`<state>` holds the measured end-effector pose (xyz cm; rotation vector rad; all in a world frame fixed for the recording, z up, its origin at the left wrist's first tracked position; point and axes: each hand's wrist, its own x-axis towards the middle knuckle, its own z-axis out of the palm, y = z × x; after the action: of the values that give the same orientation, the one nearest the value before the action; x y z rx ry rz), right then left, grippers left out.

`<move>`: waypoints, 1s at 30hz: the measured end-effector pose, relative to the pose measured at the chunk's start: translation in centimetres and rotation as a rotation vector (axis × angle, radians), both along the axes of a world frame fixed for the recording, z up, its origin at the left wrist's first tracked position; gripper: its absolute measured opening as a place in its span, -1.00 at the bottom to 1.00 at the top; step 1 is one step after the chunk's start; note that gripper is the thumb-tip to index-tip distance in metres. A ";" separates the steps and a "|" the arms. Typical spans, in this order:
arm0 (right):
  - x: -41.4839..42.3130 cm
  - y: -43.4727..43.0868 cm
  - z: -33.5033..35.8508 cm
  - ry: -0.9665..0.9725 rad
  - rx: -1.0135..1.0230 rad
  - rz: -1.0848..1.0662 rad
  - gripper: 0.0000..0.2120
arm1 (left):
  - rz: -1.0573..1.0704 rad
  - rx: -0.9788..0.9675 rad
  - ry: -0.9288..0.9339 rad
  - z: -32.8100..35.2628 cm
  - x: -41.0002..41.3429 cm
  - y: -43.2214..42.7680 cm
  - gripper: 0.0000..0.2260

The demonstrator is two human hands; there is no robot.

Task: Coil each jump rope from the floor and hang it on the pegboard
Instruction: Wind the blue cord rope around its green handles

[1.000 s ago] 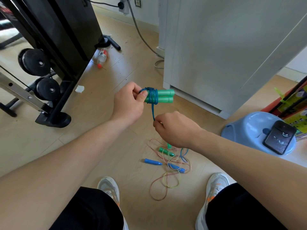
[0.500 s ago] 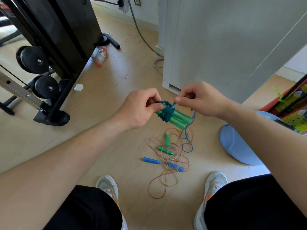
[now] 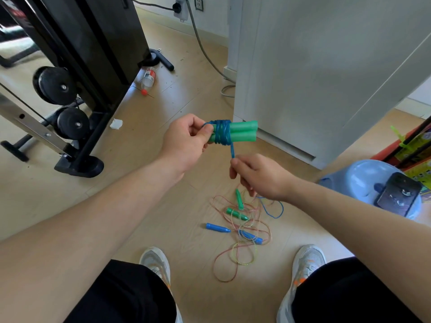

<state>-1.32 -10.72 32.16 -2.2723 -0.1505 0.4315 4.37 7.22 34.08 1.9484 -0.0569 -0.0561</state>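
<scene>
My left hand [image 3: 186, 143] grips the two green handles [image 3: 242, 134] of a jump rope, held level at mid-height. Several turns of its blue cord [image 3: 221, 135] are wound round the handles. One strand drops from the bundle to my right hand [image 3: 258, 176], which pinches it just below; the loose end trails to the floor as a blue loop [image 3: 272, 209]. Under my hands lies a tangle of thin ropes [image 3: 238, 241] with small green handles [image 3: 236, 212] and blue handles [image 3: 218, 228]. No pegboard is in sight.
A black exercise machine [image 3: 77, 66] with rollers stands at the left. A grey cabinet [image 3: 314, 66] fills the upper right. A blue plastic stool [image 3: 370, 183] carries a phone [image 3: 397, 197]. A bottle [image 3: 149, 78] and a cable lie on the floor; my shoes [image 3: 156, 264] flank the tangle.
My right hand came down from above the handles to below them, pulling the blue cord round the bundle. My left hand raised the handles and turned them level.
</scene>
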 end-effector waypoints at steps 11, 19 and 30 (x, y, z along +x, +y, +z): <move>0.9 -1.7 3.5 -0.282 -0.257 0.011 -0.73 | -0.232 0.462 -0.221 0.0 -0.1 0.1 -0.86; 2.8 -5.5 2.2 -0.207 0.005 0.016 -0.73 | -0.510 0.285 -0.141 0.4 0.2 0.1 -0.87; 1.8 -3.7 -1.2 0.017 0.145 -0.178 -0.63 | -0.172 -0.084 0.007 0.9 0.2 -0.5 -0.84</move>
<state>0.50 -14.42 30.95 -2.1176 0.0285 0.3358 4.58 6.74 34.97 1.8558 -0.2191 -0.1712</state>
